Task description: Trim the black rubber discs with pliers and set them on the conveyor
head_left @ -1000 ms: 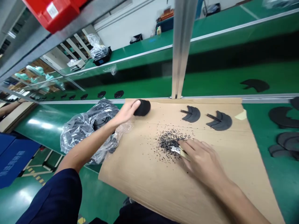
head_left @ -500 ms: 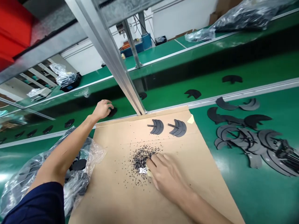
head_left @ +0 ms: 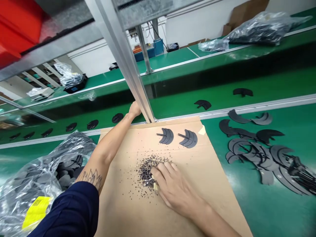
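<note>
My right hand [head_left: 172,189] lies on a brown cardboard sheet [head_left: 197,174], its fingers curled over a small metal tool [head_left: 149,182] with a pale handle. The tool's tip sits at the edge of a pile of black crumbs [head_left: 146,163]. My left hand [head_left: 134,109] is stretched far forward to the green conveyor belt [head_left: 172,98]; its fingers are hidden behind an aluminium post [head_left: 130,72]. A black round part [head_left: 117,117] lies on the belt just left of that hand. Two fan-shaped stacks of black parts [head_left: 166,136] [head_left: 189,138] rest at the cardboard's far edge.
A clear plastic bag [head_left: 37,177] of black parts with a yellow label lies at my left. Several loose black crescent parts [head_left: 254,148] are spread on the green table to the right. More black parts ride the belt [head_left: 202,104]. A red bin [head_left: 14,29] sits on the overhead shelf.
My left hand carried a black part from the cardboard to the belt, left it there, and moved right behind the post. My right hand stayed on the tool by the crumbs.
</note>
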Action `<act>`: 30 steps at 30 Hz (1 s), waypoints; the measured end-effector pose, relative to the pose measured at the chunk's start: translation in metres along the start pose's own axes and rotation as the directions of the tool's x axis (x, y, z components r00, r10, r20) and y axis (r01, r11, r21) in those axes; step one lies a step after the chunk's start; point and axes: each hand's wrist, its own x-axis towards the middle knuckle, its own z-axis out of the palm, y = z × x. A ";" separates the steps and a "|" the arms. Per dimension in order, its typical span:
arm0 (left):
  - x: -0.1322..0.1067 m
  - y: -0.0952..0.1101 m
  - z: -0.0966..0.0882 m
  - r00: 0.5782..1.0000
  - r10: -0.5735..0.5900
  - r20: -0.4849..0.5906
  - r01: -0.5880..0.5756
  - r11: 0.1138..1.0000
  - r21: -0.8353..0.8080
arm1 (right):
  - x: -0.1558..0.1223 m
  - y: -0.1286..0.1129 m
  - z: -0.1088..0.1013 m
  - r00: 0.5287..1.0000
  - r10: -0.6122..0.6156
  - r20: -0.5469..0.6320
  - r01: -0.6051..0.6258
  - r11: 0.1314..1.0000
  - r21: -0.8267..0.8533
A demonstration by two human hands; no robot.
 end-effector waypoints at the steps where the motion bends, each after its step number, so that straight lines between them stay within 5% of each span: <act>1: -0.011 -0.001 -0.011 0.999 -0.027 -0.028 0.027 1.000 0.001 | 0.001 0.001 0.000 0.999 -0.031 -0.012 0.031 0.999 0.024; 5: -0.071 -0.003 -0.060 0.993 -0.075 -0.093 0.066 0.993 -0.099 | 0.008 0.004 0.002 0.989 -0.045 -0.144 0.056 0.996 0.072; 9: -0.161 0.016 -0.087 0.995 -0.061 -0.079 0.044 0.978 -0.203 | 0.013 0.006 0.004 0.964 -0.014 -0.265 0.061 0.984 0.168; 12: -0.233 0.047 -0.086 0.999 -0.016 -0.035 0.006 0.962 -0.273 | 0.014 0.002 0.006 0.950 0.034 -0.310 0.078 0.936 0.342; 15: -0.287 0.082 -0.069 0.980 0.174 0.094 -0.108 0.870 -0.481 | 0.017 -0.003 0.009 0.947 -0.010 -0.321 0.140 0.912 0.385; 20: -0.322 0.107 -0.057 0.955 0.218 0.203 -0.093 0.865 -0.492 | 0.020 -0.014 0.010 0.956 -0.132 -0.262 0.241 0.861 0.448; 24: -0.325 0.069 -0.103 0.966 0.106 0.234 -0.032 0.954 -0.299 | 0.023 -0.020 0.006 0.980 0.133 -0.149 -0.017 0.800 0.600; 27: -0.321 0.016 -0.153 0.928 -0.240 0.284 0.161 0.948 0.275 | 0.027 -0.016 0.002 0.912 0.411 -0.016 -0.285 0.660 0.695; 30: -0.319 -0.031 -0.184 0.897 -0.365 0.249 0.242 0.877 0.415 | 0.031 -0.011 -0.001 0.834 0.534 0.136 -0.426 0.467 0.775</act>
